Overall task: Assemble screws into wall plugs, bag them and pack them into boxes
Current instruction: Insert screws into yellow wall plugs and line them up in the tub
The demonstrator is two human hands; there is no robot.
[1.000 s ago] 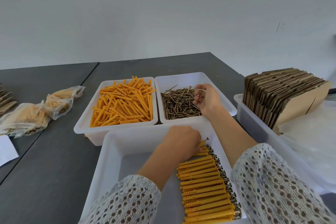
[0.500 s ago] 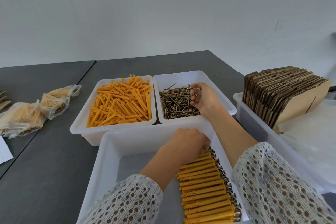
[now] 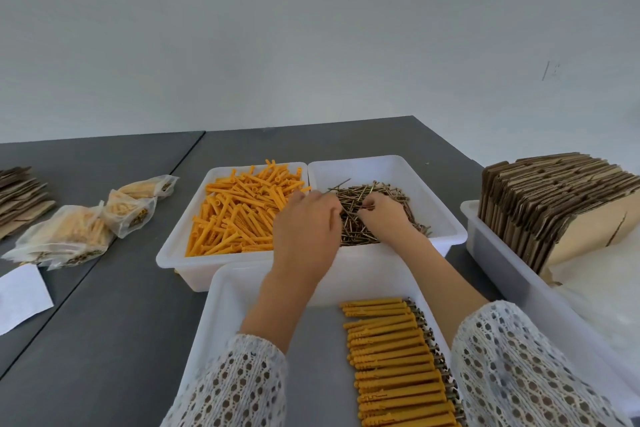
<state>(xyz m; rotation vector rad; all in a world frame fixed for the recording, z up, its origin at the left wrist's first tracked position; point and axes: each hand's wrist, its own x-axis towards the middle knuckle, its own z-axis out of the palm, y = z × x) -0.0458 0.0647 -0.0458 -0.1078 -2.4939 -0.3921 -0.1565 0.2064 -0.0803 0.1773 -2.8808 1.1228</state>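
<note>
Right hand (image 3: 384,215) sits on the screws (image 3: 377,198), fingers curled into the pile; a screw shank shows at its fingertips, so it looks pinched, though whether more are held I cannot tell. Left hand (image 3: 308,218) hangs over the seam between the two far tubs, back to the camera, fingers bent down; whether it holds a plug cannot be told.

Near: front tub (image 3: 221,315) holds a neat row of assembled plugs (image 3: 391,357), screw heads to the right. Nobody touches it now.

Middle: plug tub (image 3: 180,246) heaped with loose plugs (image 3: 235,211); screw tub (image 3: 446,218) just beside it, rims touching.

Far and sides: filled bags (image 3: 79,232) left on the table; flat cartons (image 3: 554,198) upright in a tub at right.

Change: half a second back the left hand lay on the top end of the assembled row; it has since left the front tub and reached forward. Right hand stayed in the screws, shifted slightly. Camera tilted up.

Judgement: one finished piece is laid down; a fresh plug-and-screw pairing is starting. Bagging and boxing remain.
</note>
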